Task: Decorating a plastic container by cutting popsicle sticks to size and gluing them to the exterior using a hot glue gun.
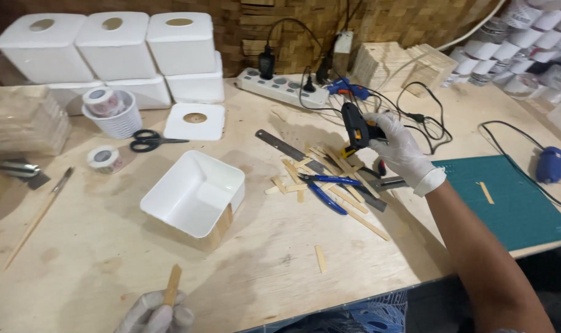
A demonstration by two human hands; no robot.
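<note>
My right hand [400,148], in a white glove, grips a black glue gun [356,127] above a scatter of flat wooden sticks [336,185]. My left hand [157,313], also gloved, holds one wooden stick [172,285] upright at the bottom edge of the view. Between the hands a white open plastic box [193,192] lies tilted on the plywood table [95,246], with wood strips stuck on its near side. Blue-handled pliers [323,188] and a metal ruler [286,147] lie among the sticks.
White square boxes with oval holes [117,46] are stacked at the back left, a loose white lid [194,121] before them. Black scissors [151,140], tape rolls [105,157], a paintbrush [40,216], a power strip [283,86], a green cutting mat [508,197] and a blue glue gun [554,165] lie around.
</note>
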